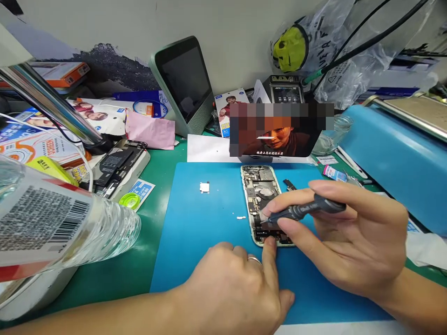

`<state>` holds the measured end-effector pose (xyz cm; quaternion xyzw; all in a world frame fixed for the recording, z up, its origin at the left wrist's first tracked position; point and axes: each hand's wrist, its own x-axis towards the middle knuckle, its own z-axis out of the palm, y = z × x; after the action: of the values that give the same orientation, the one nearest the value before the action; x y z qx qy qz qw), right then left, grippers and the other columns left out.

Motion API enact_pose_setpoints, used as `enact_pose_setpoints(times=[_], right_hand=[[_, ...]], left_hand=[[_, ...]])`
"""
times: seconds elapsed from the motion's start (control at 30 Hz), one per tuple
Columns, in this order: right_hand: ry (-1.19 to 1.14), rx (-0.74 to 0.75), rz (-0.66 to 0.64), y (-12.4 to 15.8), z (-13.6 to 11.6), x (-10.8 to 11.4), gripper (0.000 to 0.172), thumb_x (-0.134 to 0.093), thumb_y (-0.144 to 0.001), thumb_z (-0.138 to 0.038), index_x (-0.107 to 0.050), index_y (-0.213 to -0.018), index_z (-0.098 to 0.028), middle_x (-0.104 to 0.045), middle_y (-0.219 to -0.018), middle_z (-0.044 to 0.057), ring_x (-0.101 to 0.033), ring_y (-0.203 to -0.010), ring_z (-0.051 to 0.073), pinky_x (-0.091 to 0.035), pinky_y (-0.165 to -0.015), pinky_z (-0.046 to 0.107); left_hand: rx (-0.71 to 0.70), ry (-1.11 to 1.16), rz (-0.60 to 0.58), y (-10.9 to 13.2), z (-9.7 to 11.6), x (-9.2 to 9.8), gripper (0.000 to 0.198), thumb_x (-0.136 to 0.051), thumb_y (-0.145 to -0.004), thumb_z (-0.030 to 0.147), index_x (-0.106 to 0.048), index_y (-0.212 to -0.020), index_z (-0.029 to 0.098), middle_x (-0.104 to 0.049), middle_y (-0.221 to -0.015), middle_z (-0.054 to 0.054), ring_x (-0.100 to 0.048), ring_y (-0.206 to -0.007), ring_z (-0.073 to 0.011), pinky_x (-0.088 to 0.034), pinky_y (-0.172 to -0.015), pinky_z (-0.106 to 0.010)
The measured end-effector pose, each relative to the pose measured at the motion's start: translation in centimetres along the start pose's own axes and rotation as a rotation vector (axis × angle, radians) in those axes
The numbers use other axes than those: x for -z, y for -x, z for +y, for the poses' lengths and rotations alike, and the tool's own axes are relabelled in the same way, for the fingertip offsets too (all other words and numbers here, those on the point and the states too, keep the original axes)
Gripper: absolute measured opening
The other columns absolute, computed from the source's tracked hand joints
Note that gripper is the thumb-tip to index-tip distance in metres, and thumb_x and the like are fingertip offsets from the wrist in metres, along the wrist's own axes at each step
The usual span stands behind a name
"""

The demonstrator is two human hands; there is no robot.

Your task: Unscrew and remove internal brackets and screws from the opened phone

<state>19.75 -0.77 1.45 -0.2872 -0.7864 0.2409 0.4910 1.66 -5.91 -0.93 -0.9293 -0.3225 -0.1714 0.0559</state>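
One opened smartphone on blue work mat; R hand pinching precision screwdriver, tip prob. touching lower innards; L hand w/ index finger on phone's btm end, thumb spread.

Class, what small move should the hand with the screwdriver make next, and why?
Probably tilt the screwdriver more upright: the right hand holds it slanted, its tip over the lower half of the open phone, while the left hand has a finger at the phone's bottom edge.
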Motion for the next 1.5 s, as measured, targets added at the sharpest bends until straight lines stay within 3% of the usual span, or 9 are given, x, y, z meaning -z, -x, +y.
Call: enact_pose_setpoints(times=[0.17, 0.97, 1.1, 1.27, 1.4, 1.5], right_hand=[[-0.018, -0.059, -0.057, 0.9, 0.5, 0.1, 0.066, -0.066, -0.082, 0.005, -0.052, -0.138, -0.028, -0.074, -0.101, 0.003, -0.077, -0.086, 0.020, -0.069, -0.068, 0.030], [0.006, -0.067, -0.100, 1.3, 0.8, -0.4, 0.072, -0.067, -0.084, 0.004, -0.049, -0.143, -0.033, -0.073, -0.107, 0.002, -0.076, -0.093, 0.019, -0.070, -0.073, 0.030], [0.036, -0.001, -0.127, 1.1, 0.9, -0.2, 0.076, -0.067, -0.085, 0.003, -0.044, -0.149, -0.032, -0.072, -0.111, 0.004, -0.075, -0.095, 0.018, -0.068, -0.075, 0.030], [0.127, 0.141, -0.138, 0.8, 1.1, -0.1, 0.079, -0.069, -0.085, 0.000, -0.040, -0.151, -0.032, -0.073, -0.106, 0.005, -0.074, -0.092, 0.021, -0.065, -0.079, 0.036], [0.155, 0.141, -0.097, 0.8, 1.2, 0.1, 0.074, -0.072, -0.087, -0.008, -0.042, -0.150, -0.033, -0.074, -0.102, 0.005, -0.072, -0.079, 0.020, -0.063, -0.069, 0.036], [0.167, 0.155, -0.104, 0.8, 1.0, 0.1, 0.076, -0.068, -0.087, -0.004, -0.040, -0.151, -0.033, -0.074, -0.101, 0.005, -0.071, -0.078, 0.020, -0.063, -0.069, 0.037]], left_hand=[[0.013, 0.033, -0.031, 0.0, 0.1, 0.0, 0.052, -0.063, -0.093, 0.046, -0.071, -0.114, 0.000, -0.070, -0.062, -0.006, -0.061, -0.045, -0.0199, -0.045, -0.036, -0.033], [-0.002, 0.026, 0.015, 0.0, 0.0, 0.0, 0.049, -0.066, -0.091, 0.042, -0.070, -0.114, -0.001, -0.068, -0.063, -0.005, -0.060, -0.047, -0.0204, -0.042, -0.037, -0.035], [0.023, 0.029, 0.058, 0.0, 0.1, -0.3, 0.046, -0.068, -0.088, 0.041, -0.072, -0.110, 0.001, -0.069, -0.063, -0.005, -0.057, -0.044, -0.0192, -0.039, -0.034, -0.034], [0.042, 0.035, 0.110, 0.0, 0.3, -0.9, 0.025, -0.071, -0.082, 0.038, -0.070, -0.074, 0.014, -0.068, -0.060, -0.003, -0.055, -0.041, -0.0180, -0.036, -0.033, -0.035], [0.045, 0.004, 0.127, -0.1, 0.4, -1.1, 0.035, -0.068, -0.084, 0.039, -0.073, -0.095, 0.007, -0.069, -0.061, -0.004, -0.056, -0.041, -0.0180, -0.037, -0.035, -0.034], [0.041, -0.001, 0.145, -0.2, 0.4, -1.0, 0.030, -0.068, -0.083, 0.037, -0.072, -0.089, 0.009, -0.065, -0.056, -0.003, -0.055, -0.040, -0.0180, -0.036, -0.034, -0.034]])
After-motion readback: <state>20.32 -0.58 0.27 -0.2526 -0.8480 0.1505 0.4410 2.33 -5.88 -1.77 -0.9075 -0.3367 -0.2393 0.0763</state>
